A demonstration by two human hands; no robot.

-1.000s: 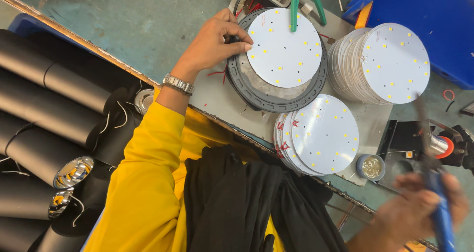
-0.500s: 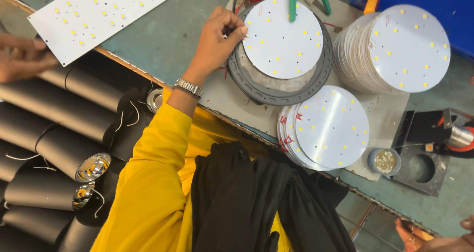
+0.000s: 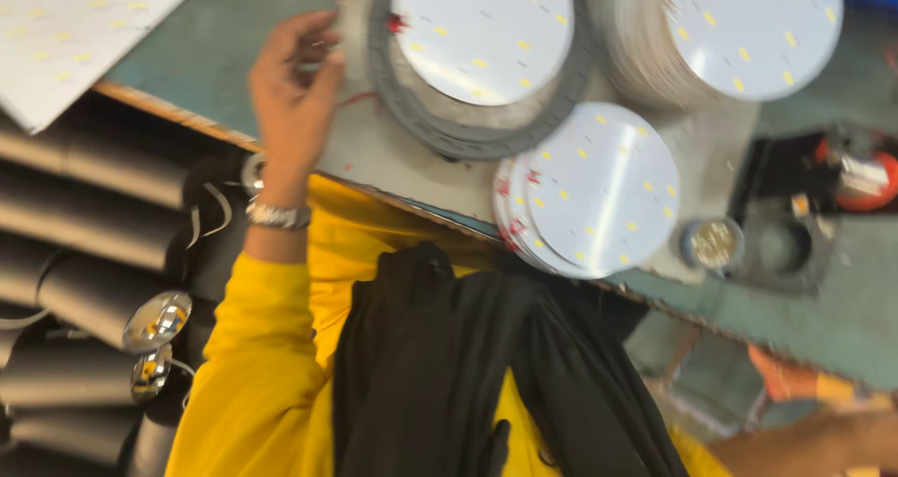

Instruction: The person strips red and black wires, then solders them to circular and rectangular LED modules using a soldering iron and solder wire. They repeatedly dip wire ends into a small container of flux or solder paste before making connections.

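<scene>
Loosely curled and gripping nothing, the left hand [image 3: 295,89] hovers over the grey worktop [image 3: 393,164], fingers up, wrist bent, a metal watch [image 3: 278,215] above the yellow sleeve [image 3: 253,365]. Just to its right lies the round white LED board [image 3: 482,33] in its dark grey ring housing [image 3: 449,131]. 2 stacks of similar boards [image 3: 599,192] sit nearby. The right hand [image 3: 814,435] is blurred at the lower edge; its grip cannot be told.

Single head cam, no second view to overlap. Looks steeply down over the worktop [image 3: 393,164] near edge, close in, frame rolled so that edge runs diagonally. Motion blur; exact tilt probably unreadable.
</scene>
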